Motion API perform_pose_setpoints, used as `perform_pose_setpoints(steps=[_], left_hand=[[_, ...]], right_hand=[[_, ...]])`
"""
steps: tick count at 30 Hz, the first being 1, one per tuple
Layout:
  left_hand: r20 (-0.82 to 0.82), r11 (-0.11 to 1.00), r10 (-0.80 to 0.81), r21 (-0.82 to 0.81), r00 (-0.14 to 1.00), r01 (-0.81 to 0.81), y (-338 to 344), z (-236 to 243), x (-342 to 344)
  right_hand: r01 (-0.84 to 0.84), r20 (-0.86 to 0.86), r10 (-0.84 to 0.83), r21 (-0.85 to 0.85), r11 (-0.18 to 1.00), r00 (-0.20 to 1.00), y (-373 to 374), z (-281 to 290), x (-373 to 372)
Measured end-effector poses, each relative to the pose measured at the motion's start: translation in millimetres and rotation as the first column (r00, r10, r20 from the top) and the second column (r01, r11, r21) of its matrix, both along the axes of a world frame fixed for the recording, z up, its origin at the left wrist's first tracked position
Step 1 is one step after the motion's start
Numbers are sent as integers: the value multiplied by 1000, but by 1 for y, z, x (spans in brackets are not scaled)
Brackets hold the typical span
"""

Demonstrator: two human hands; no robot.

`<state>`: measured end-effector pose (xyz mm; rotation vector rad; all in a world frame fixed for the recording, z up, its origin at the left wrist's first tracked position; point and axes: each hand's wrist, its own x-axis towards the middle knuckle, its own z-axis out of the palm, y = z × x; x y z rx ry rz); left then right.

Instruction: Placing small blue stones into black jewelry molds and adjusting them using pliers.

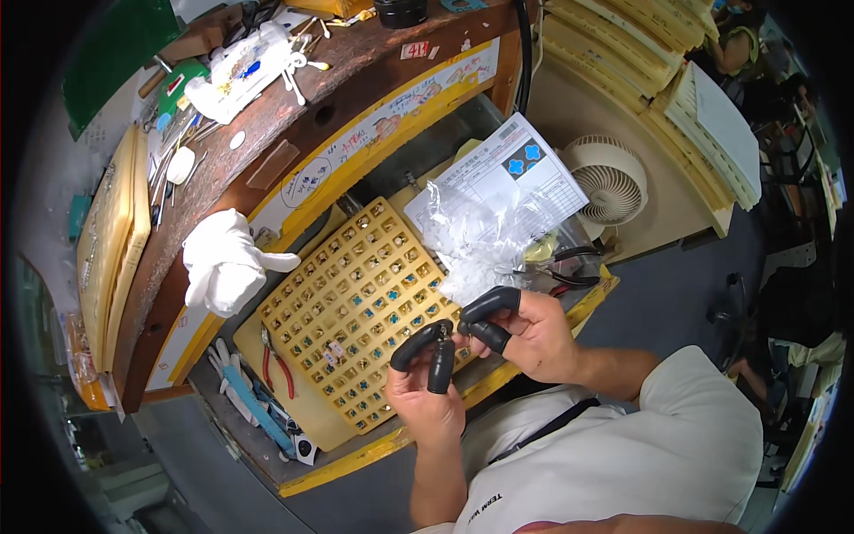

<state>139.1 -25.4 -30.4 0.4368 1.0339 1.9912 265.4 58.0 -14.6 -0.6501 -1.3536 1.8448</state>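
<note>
My left hand (pixel 425 392) is closed in a pinch, with black finger covers on thumb and index finger. A tiny metal piece (pixel 445 331) shows between those two fingertips. Close beside it, my right hand (pixel 534 336) is also pinched, with black covers on its thumb and index finger; whatever its fingertips hold is too small or hidden to name. Both hands hover over the near right side of a yellow tray (pixel 307 405). Square pockets in the tray hold many small metal pieces, several with blue flower shapes.
Red-handled pliers (pixel 286 377) lie at the tray's left end. Clear plastic bags (pixel 485 240) and a printed sheet (pixel 560 182) lie behind my hands, near black-handled pliers (pixel 576 281). A white glove (pixel 227 262) hangs by the wooden bench edge (pixel 294 133). Right stands a fan (pixel 614 182).
</note>
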Motion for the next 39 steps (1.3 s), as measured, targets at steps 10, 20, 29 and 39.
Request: perform_pose_setpoints(steps=[10, 20, 29, 39], left_hand=[[-134, 999, 28, 32, 991, -23, -8, -7, 5], [-504, 997, -47, -77, 862, 9, -15, 3, 2], [-689, 983, -55, -162, 723, -80, -21, 0, -5], [-924, 988, 40, -22, 381, -156, -18, 8, -10]], right_hand=[[-123, 5, 127, -221, 968, 992, 0, 5, 7], [-132, 128, 147, -122, 984, 981, 2, -2, 13], [-180, 136, 221, -264, 948, 966, 2, 8, 14], [-207, 51, 239, -347, 915, 970, 2, 8, 4]])
